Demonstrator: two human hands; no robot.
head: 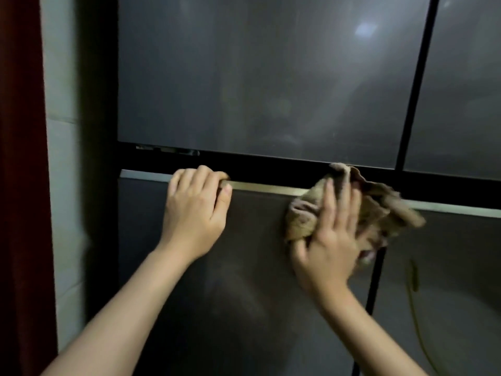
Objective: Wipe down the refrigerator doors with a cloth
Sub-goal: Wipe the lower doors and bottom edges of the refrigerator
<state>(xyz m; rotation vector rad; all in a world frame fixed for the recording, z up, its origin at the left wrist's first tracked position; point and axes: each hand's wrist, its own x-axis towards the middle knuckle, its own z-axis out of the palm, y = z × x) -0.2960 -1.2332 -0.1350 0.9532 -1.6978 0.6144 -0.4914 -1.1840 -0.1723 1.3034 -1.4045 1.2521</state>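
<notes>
A dark grey refrigerator fills the view, with an upper left door (257,77), an upper right door (466,90), a lower left door (244,280) and a lower right door (447,267). My left hand (193,210) grips the pale top edge (265,188) of the lower left door, fingers curled over it. My right hand (329,242) presses a crumpled beige cloth (379,210) flat against the top of the lower doors, near the vertical gap between them. The cloth is blurred.
A pale tiled wall (62,158) and a dark red strip (19,172) stand to the left of the refrigerator. A black horizontal gap (271,166) separates the upper and lower doors. A ceiling light reflects in the upper left door.
</notes>
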